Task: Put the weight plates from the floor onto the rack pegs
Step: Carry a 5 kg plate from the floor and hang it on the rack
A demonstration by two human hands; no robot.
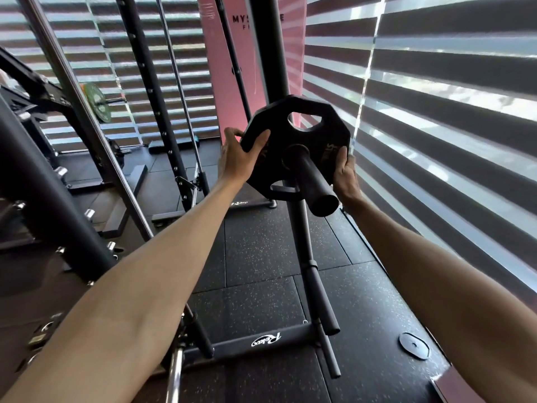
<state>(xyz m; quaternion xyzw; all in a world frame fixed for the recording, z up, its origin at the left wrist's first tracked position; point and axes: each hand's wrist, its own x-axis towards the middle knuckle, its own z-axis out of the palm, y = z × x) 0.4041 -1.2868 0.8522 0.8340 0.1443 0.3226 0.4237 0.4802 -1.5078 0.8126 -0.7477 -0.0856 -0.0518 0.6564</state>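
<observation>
Both hands hold one black weight plate up on the rack. The plate has flat sides all the way round and a hole near the top for gripping. A thick black peg goes right through the hole in its middle, and the end of the peg sticks out toward the camera. The plate sits far back on the peg, near the rack post.

The left hand grips the plate's left edge, with the thumb on the front and the fingers curled round behind. The right hand grips the lower right edge, curled round it too.

Lower down, another peg points out from the rack, above the rack foot. A small grey plate lies flat on the dark speckled floor, to the right of the foot. Striped blinds cover the window on the right. A pink banner stands behind the rack.
</observation>
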